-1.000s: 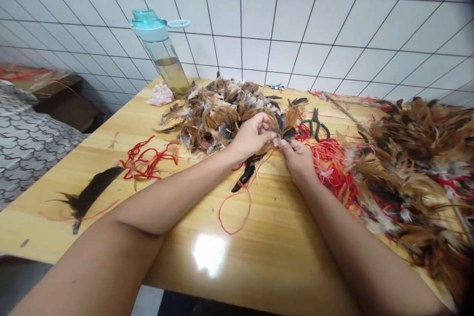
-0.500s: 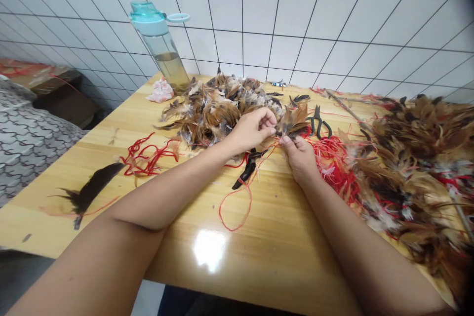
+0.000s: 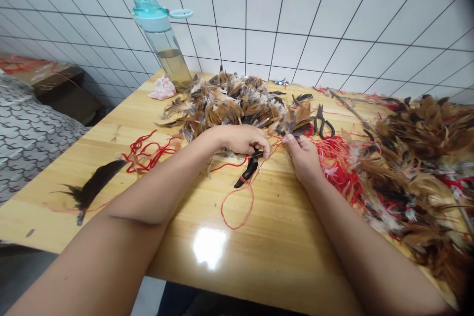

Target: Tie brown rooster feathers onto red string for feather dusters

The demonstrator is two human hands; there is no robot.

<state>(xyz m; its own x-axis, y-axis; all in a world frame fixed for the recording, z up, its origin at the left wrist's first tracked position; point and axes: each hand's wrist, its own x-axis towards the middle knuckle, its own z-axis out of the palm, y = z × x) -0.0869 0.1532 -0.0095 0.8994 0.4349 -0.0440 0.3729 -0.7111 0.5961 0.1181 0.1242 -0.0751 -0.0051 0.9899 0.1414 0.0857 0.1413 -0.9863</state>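
Observation:
My left hand (image 3: 249, 140) is over the front edge of a pile of brown feathers (image 3: 224, 106), its fingers curled down at the top of a black object (image 3: 246, 172) with red string round it. What its fingertips hold, if anything, is hidden. My right hand (image 3: 301, 153) pinches the base of a small bunch of brown feathers (image 3: 296, 117) between thumb and fingers. Thin red string (image 3: 237, 227) lies in a loop on the table and runs up between both hands. A heap of red string (image 3: 342, 168) lies beside my right wrist.
Black-handled pliers (image 3: 321, 123) lie behind my right hand. A water bottle (image 3: 166, 54) stands at the back left by crumpled tissue (image 3: 162, 88). More feathers (image 3: 425, 133) cover the right side. A dark feather (image 3: 99, 182) and red cords (image 3: 148, 153) lie left.
My left hand has come down and slightly left, from beside the feather bunch to the top of the black object. My right hand keeps its pinch in nearly the same place.

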